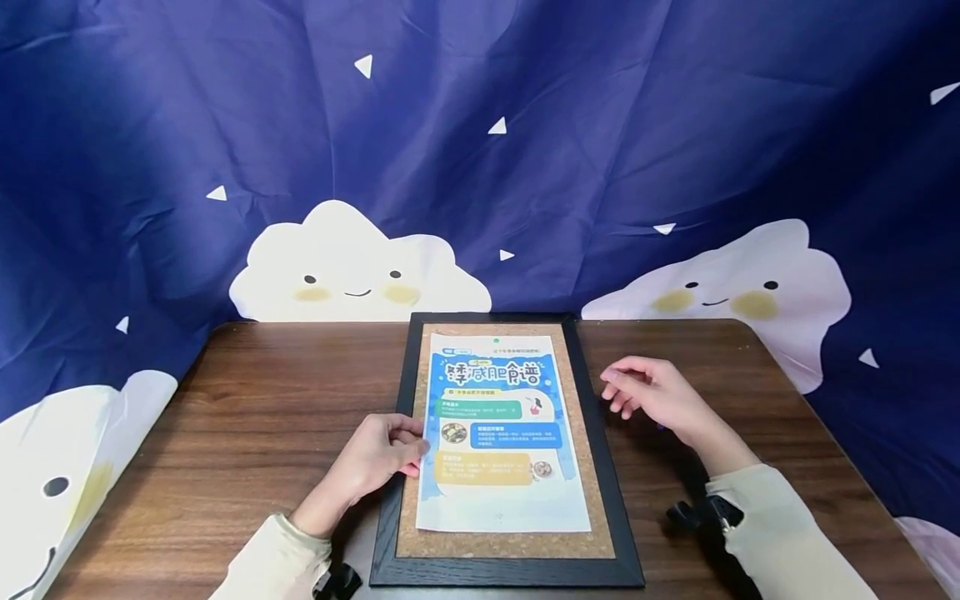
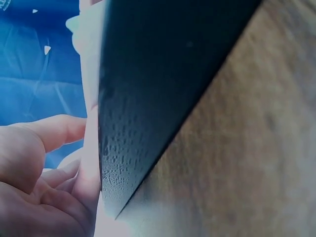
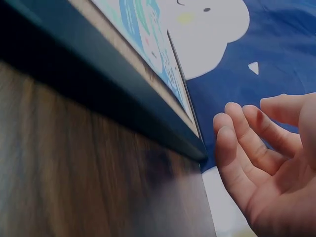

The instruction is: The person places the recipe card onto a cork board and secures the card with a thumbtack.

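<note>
A printed sheet of paper [image 1: 495,508] with a blue, green and yellow design lies on a cork board [image 1: 510,546] in a black frame [image 1: 510,572]. A small green pin [image 1: 496,340] shows at the sheet's top edge. My left hand [image 1: 378,454] reaches over the frame's left side, thumb and fingertips touching at the sheet's left edge; in the left wrist view the thumb [image 2: 61,131] stands apart from the other fingers. Right of the frame, my right hand [image 1: 656,392] hovers with loosely bent fingers [image 3: 252,133] and nothing in them.
The framed board lies on a brown wooden table [image 1: 285,392], its far edge near the table's back edge. Behind hangs a dark blue curtain [image 1: 450,167] with white clouds and triangles. Black straps with small devices [image 1: 705,512] are on both wrists.
</note>
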`<state>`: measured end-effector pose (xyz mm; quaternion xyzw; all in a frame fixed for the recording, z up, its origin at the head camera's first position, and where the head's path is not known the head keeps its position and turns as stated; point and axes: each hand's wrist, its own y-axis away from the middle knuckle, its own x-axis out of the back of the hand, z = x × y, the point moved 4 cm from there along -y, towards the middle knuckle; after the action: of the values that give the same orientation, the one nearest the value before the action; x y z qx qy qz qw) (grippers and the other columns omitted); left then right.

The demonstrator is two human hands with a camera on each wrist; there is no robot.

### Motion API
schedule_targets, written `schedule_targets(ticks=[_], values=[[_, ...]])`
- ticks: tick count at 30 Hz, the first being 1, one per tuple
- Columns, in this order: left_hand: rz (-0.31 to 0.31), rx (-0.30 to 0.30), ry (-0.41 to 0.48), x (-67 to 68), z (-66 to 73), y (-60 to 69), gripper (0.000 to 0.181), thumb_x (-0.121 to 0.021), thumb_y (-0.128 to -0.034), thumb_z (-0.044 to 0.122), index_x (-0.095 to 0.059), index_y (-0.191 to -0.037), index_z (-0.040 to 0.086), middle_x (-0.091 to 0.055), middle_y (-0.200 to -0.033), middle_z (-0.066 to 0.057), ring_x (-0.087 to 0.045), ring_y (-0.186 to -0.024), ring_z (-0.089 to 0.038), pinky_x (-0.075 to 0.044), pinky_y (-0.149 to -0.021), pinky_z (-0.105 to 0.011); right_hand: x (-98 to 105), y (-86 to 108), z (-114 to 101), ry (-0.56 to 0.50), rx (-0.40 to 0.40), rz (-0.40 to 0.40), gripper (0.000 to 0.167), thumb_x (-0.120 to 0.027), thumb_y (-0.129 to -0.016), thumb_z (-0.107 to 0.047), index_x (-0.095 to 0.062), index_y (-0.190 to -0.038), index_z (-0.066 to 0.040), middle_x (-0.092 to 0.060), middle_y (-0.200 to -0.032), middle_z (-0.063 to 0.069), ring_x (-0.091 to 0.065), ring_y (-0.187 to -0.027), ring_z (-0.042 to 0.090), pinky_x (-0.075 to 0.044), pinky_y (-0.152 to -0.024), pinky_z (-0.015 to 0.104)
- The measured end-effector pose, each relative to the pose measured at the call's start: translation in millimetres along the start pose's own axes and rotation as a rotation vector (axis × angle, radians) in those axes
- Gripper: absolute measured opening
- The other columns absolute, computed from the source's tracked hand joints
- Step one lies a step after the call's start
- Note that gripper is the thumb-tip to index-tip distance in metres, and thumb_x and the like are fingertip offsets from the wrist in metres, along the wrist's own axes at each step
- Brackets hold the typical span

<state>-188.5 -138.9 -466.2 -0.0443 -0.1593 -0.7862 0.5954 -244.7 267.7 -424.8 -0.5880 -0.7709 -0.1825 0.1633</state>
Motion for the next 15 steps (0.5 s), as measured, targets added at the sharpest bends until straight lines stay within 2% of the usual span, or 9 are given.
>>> schedule_targets(ticks=[3, 7, 15], values=[[-0.003, -0.007, 0.002, 0.0, 0.4, -1.5, 0.030, -0.070, -0.0984, -0.004, -0.065, -0.124, -0.017, -0.077, -0.091, -0.016, -0.075, -0.073, -0.016, -0.069, -0.069, -0.030, 11.7, 10.4, 6.6, 0.016, -0.012, 0.031, 0.040, -0.060, -0.113, -0.024, -0.064, -0.129, 0.012, -0.073, -0.100, 0.025, -0.073, -0.078, 0.028, -0.067, -0.069, 0.034], [-0.002, -0.011, -0.001, 0.2, 1.8, -3.5, 0.029, -0.070, -0.0986, -0.004, -0.065, -0.124, -0.017, -0.076, -0.090, -0.016, -0.074, -0.073, -0.015, -0.069, -0.069, -0.030, 23.7, 21.6, 15.1, 0.023, -0.019, 0.072, 0.041, -0.060, -0.112, -0.024, -0.064, -0.128, 0.014, -0.074, -0.096, 0.021, -0.073, -0.075, 0.023, -0.066, -0.067, 0.033], [0.002, 0.012, 0.006, -0.9, -1.9, -0.4, 0.029, -0.071, -0.0983, -0.003, -0.066, -0.123, -0.016, -0.076, -0.090, -0.015, -0.074, -0.074, -0.015, -0.069, -0.069, -0.029, 30.2, 35.6, 37.7, 0.031, -0.063, 0.097, 0.036, -0.062, -0.111, -0.020, -0.065, -0.124, 0.013, -0.074, -0.090, 0.012, -0.069, -0.071, 0.015, -0.065, -0.064, 0.031]])
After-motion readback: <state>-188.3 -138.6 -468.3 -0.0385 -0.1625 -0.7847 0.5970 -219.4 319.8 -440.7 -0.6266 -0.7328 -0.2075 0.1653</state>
